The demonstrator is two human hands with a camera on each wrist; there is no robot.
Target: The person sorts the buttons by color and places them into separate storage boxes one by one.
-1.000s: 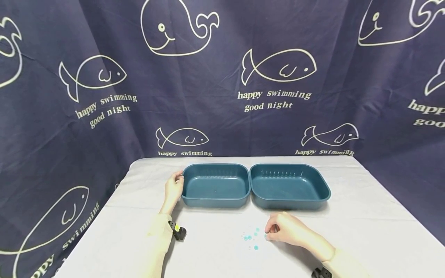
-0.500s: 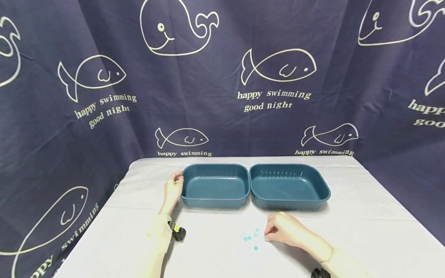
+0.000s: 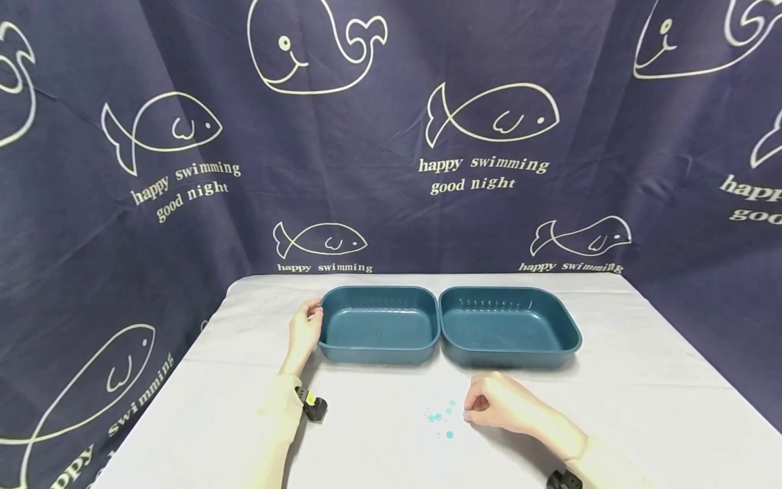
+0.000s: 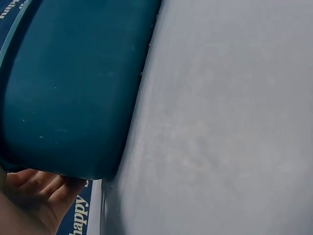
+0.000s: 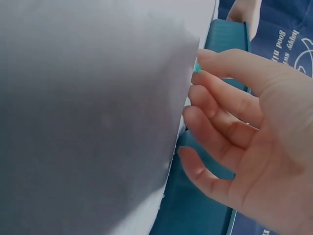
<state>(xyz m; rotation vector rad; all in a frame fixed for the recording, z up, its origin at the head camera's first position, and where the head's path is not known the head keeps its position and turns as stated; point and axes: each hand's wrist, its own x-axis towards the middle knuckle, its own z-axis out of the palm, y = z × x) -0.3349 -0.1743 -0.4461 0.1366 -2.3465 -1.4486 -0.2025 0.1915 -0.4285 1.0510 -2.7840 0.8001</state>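
My right hand is low over the front of the table, its thumb and index finger pinching a small teal bead; the other fingers curve loosely. Just left of those fingertips lie several small round teal beads, with tiny clear or pale bits among them. Farther back, my left hand touches the left end of the left blue-green bin. From the left wrist view, its fingers lie against the outside of that end wall, partly hidden by the bin.
A second blue-green bin stands right beside the first, their rims meeting. Both rest toward the back of a white-covered table. Behind hangs a dark blue curtain with whale and fish drawings. Each wrist wears a black camera.
The right fingertips have closed in slightly over the bead and shifted a touch to the left. The left hand and both bins stay in place.
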